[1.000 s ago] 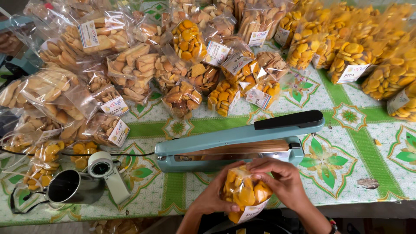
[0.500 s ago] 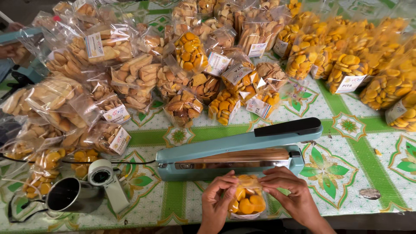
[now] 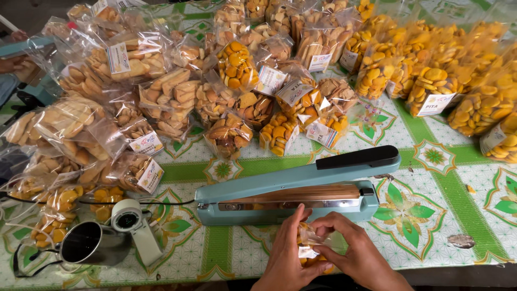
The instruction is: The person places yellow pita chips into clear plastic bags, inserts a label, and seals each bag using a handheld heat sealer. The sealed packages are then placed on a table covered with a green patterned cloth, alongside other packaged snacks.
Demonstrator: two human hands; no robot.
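Patterned tablecloth (image 3: 431,215) under me; my left hand (image 3: 288,258) and right hand (image 3: 355,253) both pinch the snack bag (image 3: 312,240), mouth just below the sealer (image 3: 291,196).

Two bare forearms — no sleeves, no rings

Both hands, the left hand (image 3: 285,258) and the right hand (image 3: 358,253), cover most of the small clear bag (image 3: 311,237), so its contents barely show. Their wrists run off the bottom edge. Packed snack bags (image 3: 501,134) at the right are cut by the frame, and the counter (image 3: 431,215) extends past every edge.
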